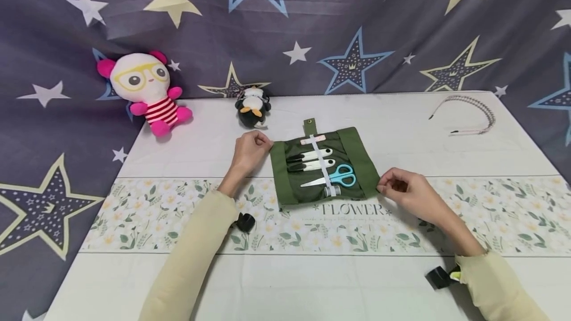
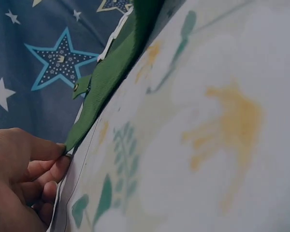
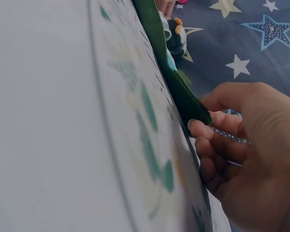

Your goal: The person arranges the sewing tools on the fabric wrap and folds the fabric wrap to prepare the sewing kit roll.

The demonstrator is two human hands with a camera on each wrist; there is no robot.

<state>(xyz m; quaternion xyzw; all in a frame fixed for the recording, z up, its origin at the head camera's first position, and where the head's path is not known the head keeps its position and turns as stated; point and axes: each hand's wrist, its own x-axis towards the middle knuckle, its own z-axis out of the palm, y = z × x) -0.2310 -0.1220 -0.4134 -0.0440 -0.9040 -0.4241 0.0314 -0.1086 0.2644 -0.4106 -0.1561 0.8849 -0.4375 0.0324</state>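
A green fabric sewing pouch (image 1: pixel 285 177) lies unfolded on the table, with a snap tab (image 1: pixel 310 126) pointing to the back. Under its white elastic band sit blue-handled scissors (image 1: pixel 344 176), two white-and-black tools (image 1: pixel 317 154), a small pink-and-white item (image 1: pixel 313 139) and a grey spool (image 1: pixel 332 191). My left hand (image 1: pixel 251 151) pinches the pouch's far left corner; the left wrist view shows thumb and finger on the green edge (image 2: pixel 94 108). At the near right corner, my right hand (image 1: pixel 408 192) pinches the fabric between thumb and fingers, seen also in the right wrist view (image 3: pixel 251 140).
A pink-and-white plush toy (image 1: pixel 156 93) leans at the back left, and a penguin plush (image 1: pixel 253 108) sits behind the pouch. Back right lies a headband (image 1: pixel 484 113). A floral strip (image 1: pixel 156 217) crosses the white table, and a starry curtain (image 1: pixel 276 28) hangs behind.
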